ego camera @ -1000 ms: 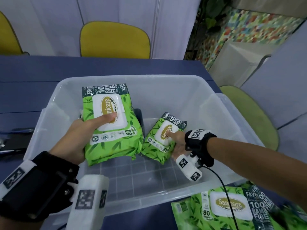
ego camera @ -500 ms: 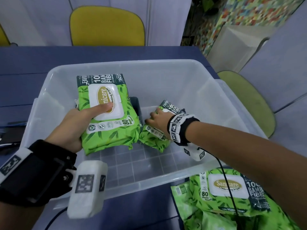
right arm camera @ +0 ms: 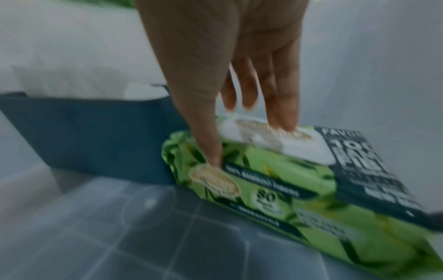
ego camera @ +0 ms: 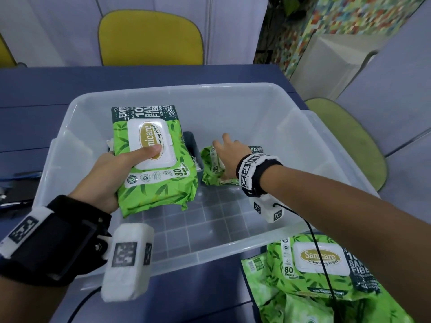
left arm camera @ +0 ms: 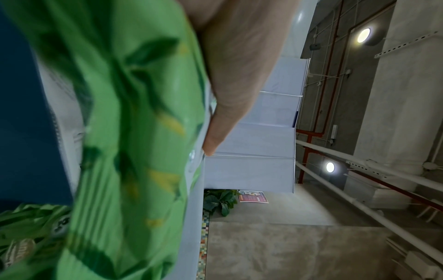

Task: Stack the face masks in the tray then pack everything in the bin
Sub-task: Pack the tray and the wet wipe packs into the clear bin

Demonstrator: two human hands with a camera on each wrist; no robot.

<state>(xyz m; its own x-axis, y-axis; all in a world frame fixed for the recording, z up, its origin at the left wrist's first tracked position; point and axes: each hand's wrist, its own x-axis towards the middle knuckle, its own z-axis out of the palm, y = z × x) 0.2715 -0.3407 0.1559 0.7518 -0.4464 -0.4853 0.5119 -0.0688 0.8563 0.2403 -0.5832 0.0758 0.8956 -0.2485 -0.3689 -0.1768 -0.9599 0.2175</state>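
Both arms bare, no sleeves. Left hand: wide black wrist strap with a white tab carrying a black square code, plus a white camera block below with 2 more codes. Right hand: black band topped with white code tiles, smaller white block under the wrist, thin black cable trailing off it.
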